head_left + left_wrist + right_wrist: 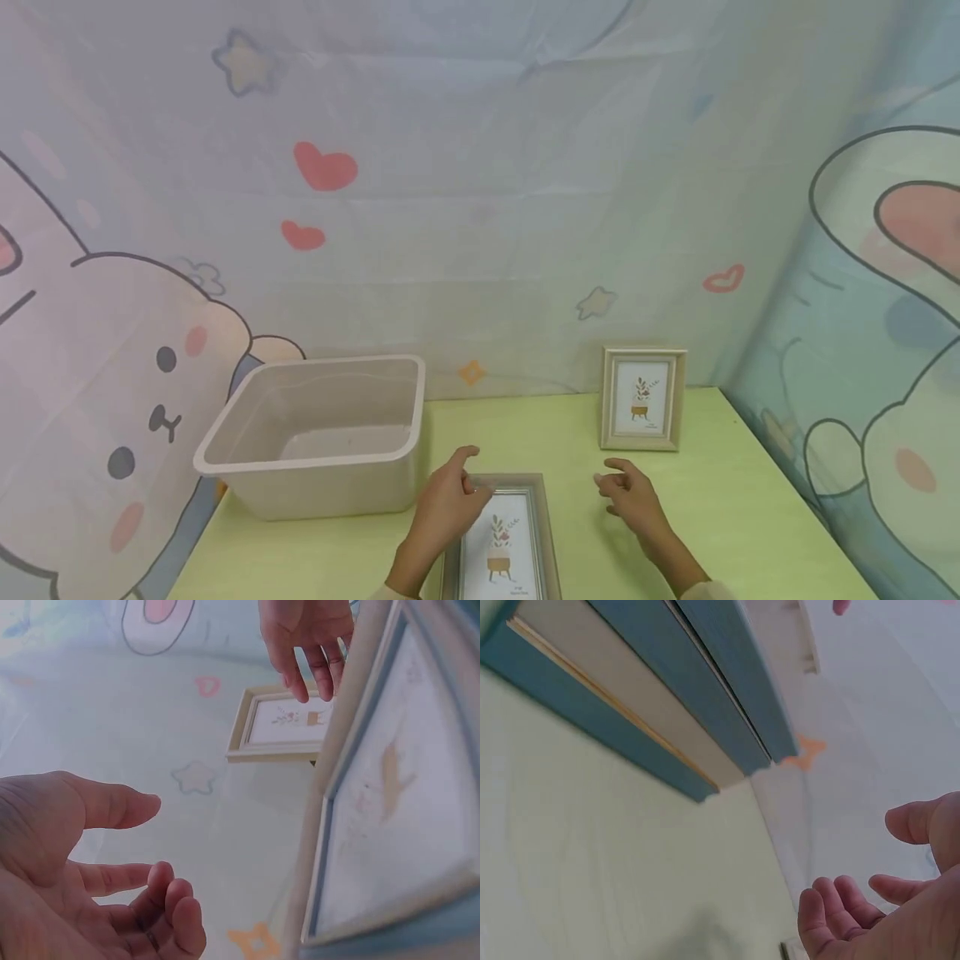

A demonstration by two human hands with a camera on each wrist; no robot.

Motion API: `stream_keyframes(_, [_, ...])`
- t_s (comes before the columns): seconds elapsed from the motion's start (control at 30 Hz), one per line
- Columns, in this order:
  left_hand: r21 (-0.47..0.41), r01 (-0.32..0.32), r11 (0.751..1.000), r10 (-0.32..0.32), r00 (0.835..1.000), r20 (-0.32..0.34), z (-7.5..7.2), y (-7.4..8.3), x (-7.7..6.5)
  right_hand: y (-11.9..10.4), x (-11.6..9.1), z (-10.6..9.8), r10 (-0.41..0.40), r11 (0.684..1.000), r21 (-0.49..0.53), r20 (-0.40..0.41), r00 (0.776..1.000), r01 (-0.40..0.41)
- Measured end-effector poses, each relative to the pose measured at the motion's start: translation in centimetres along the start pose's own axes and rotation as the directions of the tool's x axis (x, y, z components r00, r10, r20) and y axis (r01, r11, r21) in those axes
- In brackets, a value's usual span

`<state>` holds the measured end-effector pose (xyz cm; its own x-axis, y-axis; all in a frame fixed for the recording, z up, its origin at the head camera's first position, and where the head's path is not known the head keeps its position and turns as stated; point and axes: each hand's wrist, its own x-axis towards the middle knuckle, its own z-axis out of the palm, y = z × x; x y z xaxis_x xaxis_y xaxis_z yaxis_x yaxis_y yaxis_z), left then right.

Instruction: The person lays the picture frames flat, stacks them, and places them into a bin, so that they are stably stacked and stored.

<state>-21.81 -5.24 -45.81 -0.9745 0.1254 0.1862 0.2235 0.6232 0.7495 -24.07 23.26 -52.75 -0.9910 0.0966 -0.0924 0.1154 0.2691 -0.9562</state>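
Note:
A larger picture frame [550, 533], with a potted-plant print behind a silvery inner border, is at the front of the table. My left hand [448, 500] hovers over its upper left part, fingers loosely bent and holding nothing. In the left wrist view, that hand [97, 862] shows a gap between thumb and fingers, with the frame [397, 787] off to the right. To the right of the frame my right hand [633, 504] hangs above the table, relaxed and holding nothing. The right wrist view shows layered blue and tan frame sides [645, 690] and that hand [892, 907] apart from them.
A smaller cream picture frame [607, 400] with a similar plant print stands upright at the back right of the green-yellow table [517, 425]. At the back left sits a beige plastic bin [337, 487]. A cloth backdrop [480, 192] with cartoon rabbits, hearts and stars surrounds the table.

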Motion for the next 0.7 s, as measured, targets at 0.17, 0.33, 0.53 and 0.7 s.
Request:
stream_keyframes(0.17, [-0.056,-0.037,0.998,0.041,0.997,0.071,0.8,1.1,2.6,0.2,0.9,-1.8,-0.046,0.997,-0.058,-0.043,0.998,0.044])
stream_keyframes(0.33, [-0.153,0.009,0.988,0.008,0.994,0.111,1.7,1.5,4.8,0.2,1.7,-3.4,-0.057,0.992,-0.113,-0.065,0.996,0.049])
stream_keyframes(0.53, [-0.245,0.078,0.966,-0.042,0.988,0.149,3.3,1.7,7.2,0.9,2.7,-5.2,-0.042,0.978,-0.206,-0.105,0.994,0.020])
stream_keyframes(0.7, [-0.321,0.103,0.941,-0.053,0.985,0.162,4.8,1.3,9.3,1.0,3.5,-6.3,-0.054,0.975,-0.221,-0.137,0.989,0.022])
